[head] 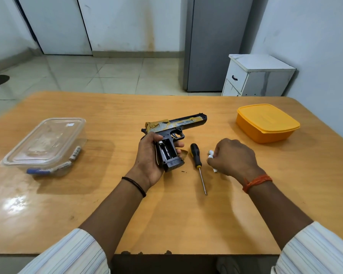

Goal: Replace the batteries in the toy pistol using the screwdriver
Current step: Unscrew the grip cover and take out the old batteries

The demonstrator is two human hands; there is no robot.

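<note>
Left hand (pixel 150 155) grips the toy pistol (pixel 173 135) by its handle, fingers curled round the far side, just above the wooden table (pixel 107 194). Barrel points right and away; the open battery compartment (pixel 165 149) faces up. Right hand (pixel 233 157), fingers curled, holds white batteries (pixel 211 154) beside the screwdriver (pixel 198 167). Screwdriver lies between the hands, tip toward the person. More batteries sit in the clear container (pixel 46 145).

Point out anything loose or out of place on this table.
A tiny screw lies loose on the table beside the toy pistol, easy to lose. The pistol's grip compartment is open, its cover off.
</note>
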